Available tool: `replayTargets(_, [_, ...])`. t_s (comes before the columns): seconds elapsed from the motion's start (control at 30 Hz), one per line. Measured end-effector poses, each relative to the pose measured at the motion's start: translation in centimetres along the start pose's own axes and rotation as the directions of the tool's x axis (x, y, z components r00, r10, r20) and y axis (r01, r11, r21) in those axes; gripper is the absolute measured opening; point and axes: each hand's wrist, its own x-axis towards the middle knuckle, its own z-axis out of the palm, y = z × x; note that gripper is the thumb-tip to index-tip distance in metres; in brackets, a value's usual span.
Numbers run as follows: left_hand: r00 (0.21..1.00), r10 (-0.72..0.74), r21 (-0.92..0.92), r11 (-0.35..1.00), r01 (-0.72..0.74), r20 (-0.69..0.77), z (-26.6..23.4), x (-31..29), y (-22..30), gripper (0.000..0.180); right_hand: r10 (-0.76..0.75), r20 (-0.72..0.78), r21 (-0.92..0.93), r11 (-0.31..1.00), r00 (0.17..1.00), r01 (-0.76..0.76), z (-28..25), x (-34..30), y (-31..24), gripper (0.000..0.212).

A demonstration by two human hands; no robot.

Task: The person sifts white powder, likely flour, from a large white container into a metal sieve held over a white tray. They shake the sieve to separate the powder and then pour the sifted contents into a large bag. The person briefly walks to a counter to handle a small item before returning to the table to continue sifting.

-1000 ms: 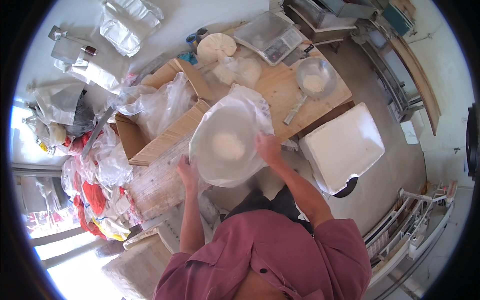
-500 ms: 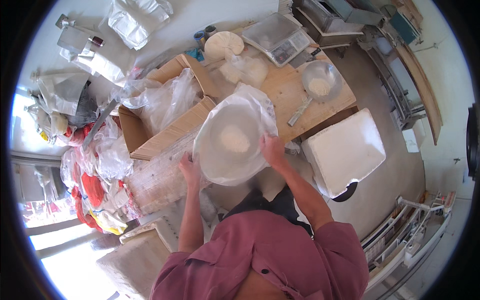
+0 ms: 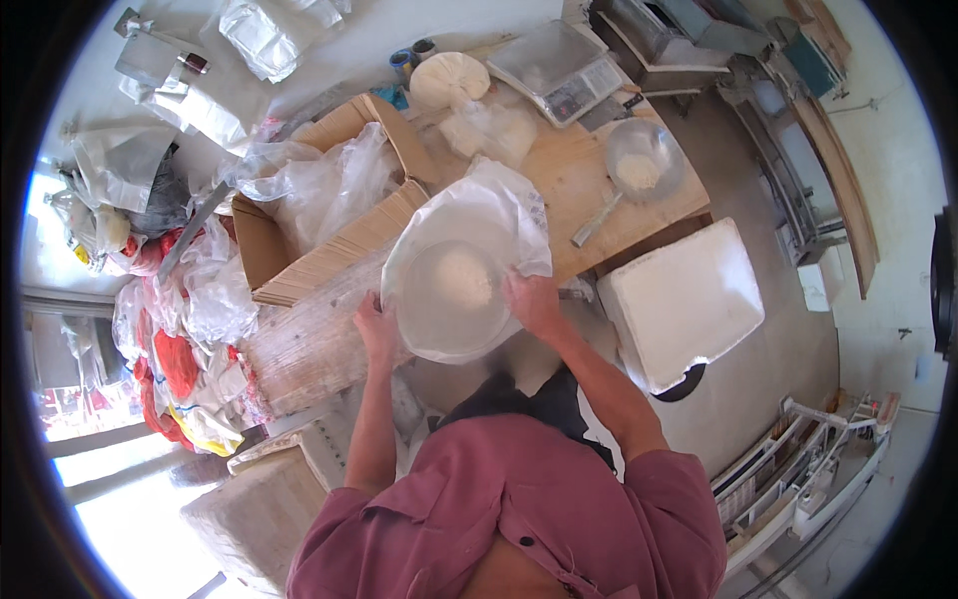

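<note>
Both my hands grip the rim of a white sack, its wide mouth facing up. A small heap of pale, grainy stuff lies in the middle of its round bottom; I cannot tell exactly what it is. My left hand is closed on the near-left rim. On the right rim, my right hand pinches the folded edge. The sack hangs in front of my body, at the near edge of the wooden table.
A cardboard box of clear plastic bags stands left. Behind are a tied pale bag and a scale. A metal bowl with a handle holds pale grains. A white foam box sits right, bagged goods far left.
The sack has tilted slightly and shifted a little, and the pale heap shows at a different spot in it. Both hands keep their hold on the rim.
</note>
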Motion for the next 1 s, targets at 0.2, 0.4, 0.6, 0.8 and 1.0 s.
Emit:
replayTargets(0.2, [0.999,0.029,-0.056,0.998,-0.028,0.026,0.3,-0.2,0.8,0.022,0.022,-0.028,0.023,1.000,0.999,-0.021,0.0,-0.3,-0.3,0.025])
replayTargets(0.4, [0.997,0.066,0.047,0.997,-0.068,0.040,0.2,0.5,-2.4,0.013,0.145,-0.162,0.149,0.981,0.976,-0.121,-0.5,-1.6,0.1,0.022])
replayTargets(0.6, [0.979,0.178,-0.027,0.983,-0.182,-0.098,0.5,1.3,5.6,0.028,0.397,-0.241,0.258,0.906,0.886,-0.335,-6.2,-4.2,5.9,0.023])
replayTargets(0.8, [0.955,0.291,-0.298,0.918,-0.260,0.062,4.3,-0.5,12.9,0.028,0.813,-0.302,0.486,0.580,0.498,-0.653,-13.3,-12.5,15.0,0.025])
replayTargets(1.0, [0.875,0.374,-0.360,0.897,-0.257,0.306,12.3,-3.9,19.9,0.021,0.928,0.248,0.893,-0.108,0.277,-0.438,-11.9,-21.8,25.9,0.019])
